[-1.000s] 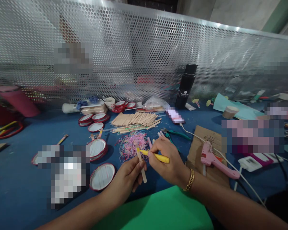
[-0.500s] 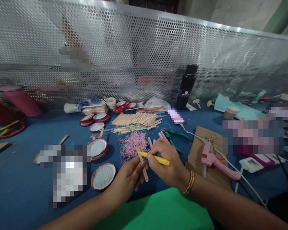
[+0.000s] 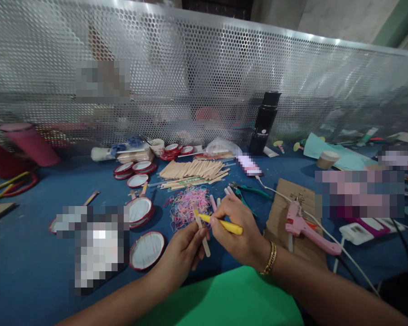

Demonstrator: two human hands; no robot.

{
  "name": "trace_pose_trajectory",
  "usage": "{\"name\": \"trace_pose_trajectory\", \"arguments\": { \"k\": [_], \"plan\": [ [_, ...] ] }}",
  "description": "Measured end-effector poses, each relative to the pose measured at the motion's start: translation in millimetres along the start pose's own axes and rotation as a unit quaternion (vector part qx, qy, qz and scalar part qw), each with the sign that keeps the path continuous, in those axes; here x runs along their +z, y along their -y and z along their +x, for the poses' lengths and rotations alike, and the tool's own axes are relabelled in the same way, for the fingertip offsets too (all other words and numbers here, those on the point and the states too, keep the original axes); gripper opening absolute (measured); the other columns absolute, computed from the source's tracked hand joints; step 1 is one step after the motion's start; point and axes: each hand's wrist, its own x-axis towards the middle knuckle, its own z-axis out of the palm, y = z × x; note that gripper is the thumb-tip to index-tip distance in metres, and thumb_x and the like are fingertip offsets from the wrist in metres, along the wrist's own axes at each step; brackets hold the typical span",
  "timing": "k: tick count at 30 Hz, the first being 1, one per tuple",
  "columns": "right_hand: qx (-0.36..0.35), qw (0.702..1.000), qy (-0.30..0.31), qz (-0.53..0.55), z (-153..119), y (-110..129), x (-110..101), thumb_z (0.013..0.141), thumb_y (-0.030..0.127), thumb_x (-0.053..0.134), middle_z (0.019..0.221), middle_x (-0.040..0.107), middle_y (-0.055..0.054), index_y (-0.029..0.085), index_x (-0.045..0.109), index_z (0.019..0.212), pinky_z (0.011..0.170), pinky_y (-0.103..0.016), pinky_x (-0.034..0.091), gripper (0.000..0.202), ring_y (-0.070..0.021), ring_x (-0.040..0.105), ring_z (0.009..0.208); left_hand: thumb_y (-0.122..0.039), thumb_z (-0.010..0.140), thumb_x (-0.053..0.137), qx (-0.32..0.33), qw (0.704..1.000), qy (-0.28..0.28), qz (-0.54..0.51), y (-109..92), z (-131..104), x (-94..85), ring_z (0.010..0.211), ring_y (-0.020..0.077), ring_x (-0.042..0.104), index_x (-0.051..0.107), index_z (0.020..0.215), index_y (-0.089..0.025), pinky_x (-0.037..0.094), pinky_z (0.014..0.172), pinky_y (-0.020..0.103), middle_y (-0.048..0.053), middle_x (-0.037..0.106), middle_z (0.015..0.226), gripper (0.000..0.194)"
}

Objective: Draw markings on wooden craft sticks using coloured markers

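Note:
Pinched in my left hand (image 3: 187, 242) is a flat wooden stick (image 3: 206, 247), tilted, with its upper end pinkish. My right hand (image 3: 236, 226) grips a yellow marker (image 3: 229, 225), whose tip meets the upper part of the stick. Behind both hands lies a tangled heap of pink, purple and blue bands (image 3: 188, 203). A pile of plain wooden sticks (image 3: 193, 169) is farther back. Several markers (image 3: 213, 202) lie just behind my right hand. Left of my left hand rests a round red-rimmed lid (image 3: 147, 250).
Pink glue gun (image 3: 302, 228) and its cable lie on cardboard (image 3: 280, 206) at right. Teal-handled pliers (image 3: 248, 199), a phone (image 3: 249, 164) and a black bottle (image 3: 265, 122) stand or lie behind. Stacked red-rimmed lids (image 3: 139, 211) are left. A perforated metal panel (image 3: 156, 68) closes the back.
The rear end of the yellow marker has shifted slightly to the right with my right hand. My left hand and the stick have hardly moved.

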Motion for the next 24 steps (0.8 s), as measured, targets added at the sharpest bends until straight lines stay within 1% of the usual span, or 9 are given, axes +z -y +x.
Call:
{"name": "trace_pose_trajectory", "arguments": {
  "k": [7,14,19,24],
  "plan": [
    [-0.010,1.000,0.011,0.005,-0.7,-0.5,2.3,0.082,0.017,0.054,0.065,0.059,0.001,0.021,0.051,0.068,0.082,-0.036,0.042,0.014,-0.0155,0.053,0.067,-0.056,0.090,0.045,0.006,1.000,0.003,0.007,4.4,2.4,-0.4,0.038,0.0056,0.037,0.051,0.078,-0.019,0.026,0.037,0.017,-0.007,0.048,0.054,0.039],
    [0.009,0.999,-0.010,-0.034,0.9,-2.4,0.2,0.079,0.017,0.056,0.063,0.055,0.001,0.021,0.049,0.066,0.077,-0.035,0.040,0.016,-0.0162,0.051,0.068,-0.053,0.092,0.042,0.008,1.000,0.007,0.024,3.6,0.5,-0.3,0.039,0.0060,0.037,0.052,0.083,-0.019,0.027,0.037,0.017,-0.007,0.048,0.055,0.037],
    [-0.002,1.000,-0.003,-0.011,-0.6,-0.5,0.6,0.081,0.017,0.055,0.064,0.056,0.001,0.020,0.050,0.067,0.076,-0.034,0.040,0.015,-0.0153,0.050,0.066,-0.052,0.092,0.041,0.013,1.000,0.008,0.024,1.9,0.6,-0.4,0.040,0.0058,0.037,0.050,0.079,-0.019,0.027,0.038,0.017,-0.007,0.048,0.055,0.037],
    [-0.015,1.000,0.006,0.005,-0.4,-2.1,1.8,0.081,0.016,0.054,0.065,0.058,0.002,0.020,0.051,0.069,0.080,-0.034,0.041,0.014,-0.0144,0.051,0.066,-0.052,0.092,0.041,0.016,0.999,0.006,0.027,2.3,1.2,0.3,0.040,0.0060,0.038,0.049,0.079,-0.019,0.028,0.038,0.017,-0.007,0.048,0.055,0.036]
  ]
}}
